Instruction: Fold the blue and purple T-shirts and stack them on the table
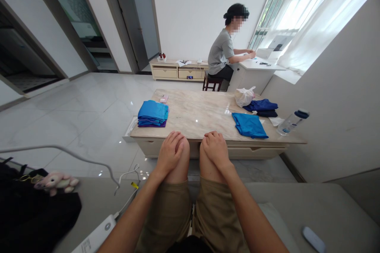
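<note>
My left hand (pixel 171 151) lies over my left knee, its fingers resting on the skin and nothing held. On the other knee rests my right hand (pixel 216 147), also holding nothing. Just beyond both knees is a marble-topped coffee table (pixel 196 106). A stack of folded blue and purple cloths (pixel 152 114) sits at its left end, nearer my left hand. To the right of my right hand lies a single folded blue cloth (pixel 249 125). Behind that are folded dark blue cloths (pixel 263 106) and a white plastic bag (pixel 244 96).
A clear water bottle (pixel 292 122) stands at the table's right end. A person (pixel 221 51) sits at a white desk (pixel 255 67) by the window. Beside me on the sofa are a white power strip (pixel 97 234) with its cable, a black bag (pixel 38 213) and a pink plush toy (pixel 57 182).
</note>
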A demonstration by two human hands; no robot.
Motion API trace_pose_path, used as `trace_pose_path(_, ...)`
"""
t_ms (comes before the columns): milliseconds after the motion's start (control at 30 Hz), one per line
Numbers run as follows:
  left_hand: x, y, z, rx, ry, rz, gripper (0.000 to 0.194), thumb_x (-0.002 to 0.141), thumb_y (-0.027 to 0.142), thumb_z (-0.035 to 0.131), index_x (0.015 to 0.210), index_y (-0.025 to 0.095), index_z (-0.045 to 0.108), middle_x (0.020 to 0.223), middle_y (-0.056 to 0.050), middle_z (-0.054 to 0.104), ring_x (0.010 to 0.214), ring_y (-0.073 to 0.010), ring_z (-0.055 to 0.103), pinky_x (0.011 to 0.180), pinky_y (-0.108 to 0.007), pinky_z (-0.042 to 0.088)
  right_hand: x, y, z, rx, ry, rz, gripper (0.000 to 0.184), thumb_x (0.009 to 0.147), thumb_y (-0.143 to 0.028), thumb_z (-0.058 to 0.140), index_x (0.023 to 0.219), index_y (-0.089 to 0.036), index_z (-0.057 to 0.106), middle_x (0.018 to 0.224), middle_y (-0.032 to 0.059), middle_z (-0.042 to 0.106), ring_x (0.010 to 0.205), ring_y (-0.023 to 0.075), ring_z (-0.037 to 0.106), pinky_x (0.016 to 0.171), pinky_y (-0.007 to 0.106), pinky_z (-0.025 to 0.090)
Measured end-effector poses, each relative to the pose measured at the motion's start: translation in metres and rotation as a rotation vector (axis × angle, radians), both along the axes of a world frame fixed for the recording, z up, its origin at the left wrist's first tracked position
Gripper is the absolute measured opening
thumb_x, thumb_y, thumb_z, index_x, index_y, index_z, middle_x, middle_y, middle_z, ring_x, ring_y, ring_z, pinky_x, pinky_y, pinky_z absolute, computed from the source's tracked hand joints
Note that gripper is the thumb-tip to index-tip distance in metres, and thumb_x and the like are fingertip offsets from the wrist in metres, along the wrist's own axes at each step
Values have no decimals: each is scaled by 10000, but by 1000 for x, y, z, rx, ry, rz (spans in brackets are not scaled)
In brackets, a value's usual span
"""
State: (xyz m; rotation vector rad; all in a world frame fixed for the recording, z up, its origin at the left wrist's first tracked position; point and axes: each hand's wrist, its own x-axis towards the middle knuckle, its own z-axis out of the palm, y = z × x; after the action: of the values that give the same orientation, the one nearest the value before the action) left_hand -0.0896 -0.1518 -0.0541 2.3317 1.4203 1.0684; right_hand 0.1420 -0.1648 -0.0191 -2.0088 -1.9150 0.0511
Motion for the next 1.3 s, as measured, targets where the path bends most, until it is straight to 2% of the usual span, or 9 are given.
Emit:
trace_pose_path(1133, -2, -1, 0, -1, -14, 9, 382, 1096, 332, 489, 1400, 250, 704, 1565, -84, 662, 1550, -277, 517, 1341, -533, 389, -1, -2, -1, 4, -27, -12, 387, 1090, -264, 481, 1266, -155, 808, 1320, 155, 747, 1218, 297, 624, 1084, 369, 436)
trace_pose_path(1233, -4, -2, 0, -4, -16, 13, 383, 1096, 327, 488, 1401, 243, 705, 1568, -91, 659, 1552, -279, 516, 1341, -535, 389, 0, 0, 10, -64, -68, -1, 397, 1086, -270, 476, 1191, -148, 839, 1260, 175, 781, 1207, 296, 666, 1054, 362, 462)
trace_pose_path(1300, -6, -3, 1, -9, -16, 17, 384, 1094, 321, 488, 1401, 245, 706, 1566, -96, 660, 1552, -282, 518, 1340, -544, 391, 2, 11, 25, -174, -119, -9, 406, 1079, -313, 498, 1104, -131, 861, 1175, 208, 802, 1141, 310, 715, 986, 369, 495)
